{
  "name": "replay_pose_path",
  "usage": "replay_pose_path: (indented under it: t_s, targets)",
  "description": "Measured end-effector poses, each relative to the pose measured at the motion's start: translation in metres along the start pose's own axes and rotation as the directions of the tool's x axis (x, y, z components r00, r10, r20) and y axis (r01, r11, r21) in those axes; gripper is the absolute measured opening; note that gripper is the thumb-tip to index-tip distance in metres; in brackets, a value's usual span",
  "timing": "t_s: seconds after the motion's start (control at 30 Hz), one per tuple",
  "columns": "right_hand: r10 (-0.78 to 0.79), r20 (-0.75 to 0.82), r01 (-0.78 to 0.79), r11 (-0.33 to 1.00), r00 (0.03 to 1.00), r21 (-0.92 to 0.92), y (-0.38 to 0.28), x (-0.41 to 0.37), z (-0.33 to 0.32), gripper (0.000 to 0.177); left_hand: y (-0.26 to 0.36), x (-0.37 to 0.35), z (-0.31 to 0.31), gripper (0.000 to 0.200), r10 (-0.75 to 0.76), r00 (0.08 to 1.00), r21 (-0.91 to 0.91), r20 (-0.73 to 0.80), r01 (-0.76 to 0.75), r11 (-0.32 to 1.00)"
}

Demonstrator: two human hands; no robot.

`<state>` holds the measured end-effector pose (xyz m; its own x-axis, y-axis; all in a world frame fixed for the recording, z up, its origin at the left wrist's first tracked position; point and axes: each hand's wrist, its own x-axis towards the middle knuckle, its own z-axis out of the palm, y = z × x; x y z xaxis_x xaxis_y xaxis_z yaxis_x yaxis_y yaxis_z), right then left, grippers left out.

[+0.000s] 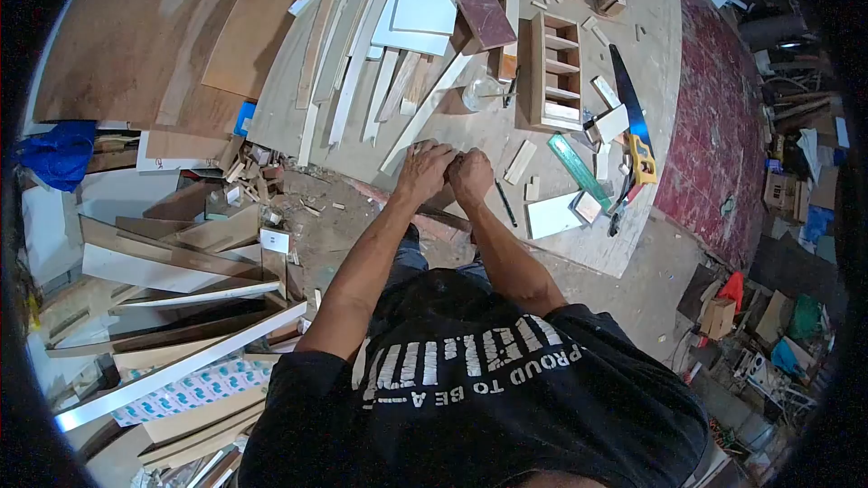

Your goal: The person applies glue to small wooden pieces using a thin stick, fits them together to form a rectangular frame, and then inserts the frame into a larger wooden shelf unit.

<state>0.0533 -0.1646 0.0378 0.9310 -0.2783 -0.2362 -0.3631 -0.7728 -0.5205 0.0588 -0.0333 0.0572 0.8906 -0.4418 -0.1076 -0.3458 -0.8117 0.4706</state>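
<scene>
My left hand [423, 170] and my right hand [471, 177] are side by side over the near edge of the worktable [579, 248]. Fingers of both are curled inward and closed; whatever is between them is hidden from above. Just right of my right hand lies a dark pencil or pen [505, 203]. A pale wood strip [427, 113] points away from my left hand. Small wood blocks [520, 163] lie to the right, beside a green level-like bar [579, 170] and a white panel [554, 216].
A handsaw [630, 104] with a yellow handle lies near the right edge. Beyond the hands are a compartmented wooden box [555, 68], a clear jar [475, 95], a maroon board [481, 7] and white panels [425, 0]. Scrap wood [181, 262] piles up at left.
</scene>
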Motion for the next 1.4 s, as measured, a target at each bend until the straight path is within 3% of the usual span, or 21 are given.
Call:
replay_pose_path:
  t_s: [0.33, 0.43, 0.53, 0.7, 0.77, 0.83, 1.0, 1.07, 1.4]
  targets:
    - [-0.008, -0.004, 0.008, 0.999, 1.0, 0.04, 0.006, -0.002, -0.005, 0.027, 0.005, 0.001, -0.009, 0.051, -0.018, 0.998, 0.024, 0.055, 0.017, 1.0]
    - [-0.081, 0.024, 0.08, 0.996, 0.996, 0.038, 0.009, -0.011, -0.019, 0.03, 0.004, 0.001, -0.01, 0.053, -0.028, 0.996, 0.017, 0.079, 0.027, 0.999]
    - [-0.005, 0.131, 0.009, 0.999, 0.991, -0.031, 0.012, -0.013, -0.026, 0.032, 0.005, 0.0, -0.008, 0.051, -0.034, 0.998, 0.03, 0.059, 0.032, 0.999]
    - [-0.222, 0.076, 0.213, 0.971, 0.972, 0.112, 0.061, 0.015, -0.001, 0.026, 0.008, 0.0, -0.015, 0.055, -0.056, 0.991, 0.011, 0.121, 0.055, 0.998]
    - [-0.22, 0.124, 0.193, 0.96, 0.967, 0.202, 0.065, 0.024, -0.011, 0.026, 0.008, 0.001, -0.015, 0.056, -0.054, 0.992, 0.027, 0.118, 0.051, 0.998]
    - [-0.232, 0.316, 0.157, 0.956, 0.92, 0.246, 0.062, 0.033, -0.023, 0.03, 0.009, 0.001, -0.02, 0.056, -0.058, 0.989, 0.03, 0.133, 0.054, 0.998]
    - [-0.283, 0.383, 0.263, 0.959, 0.879, 0.104, 0.052, 0.039, -0.027, 0.021, 0.008, 0.002, -0.017, 0.057, -0.055, 0.987, 0.053, 0.151, 0.047, 0.997]
    - [-0.255, 0.312, 0.264, 0.964, 0.915, 0.013, 0.052, 0.038, -0.021, 0.025, 0.007, 0.001, -0.015, 0.056, -0.046, 0.99, 0.05, 0.137, 0.039, 0.998]
    - [-0.263, 0.3, 0.287, 0.957, 0.917, -0.038, 0.053, 0.042, -0.015, 0.022, 0.01, 0.006, -0.019, 0.057, -0.06, 0.977, 0.098, 0.205, 0.041, 0.994]
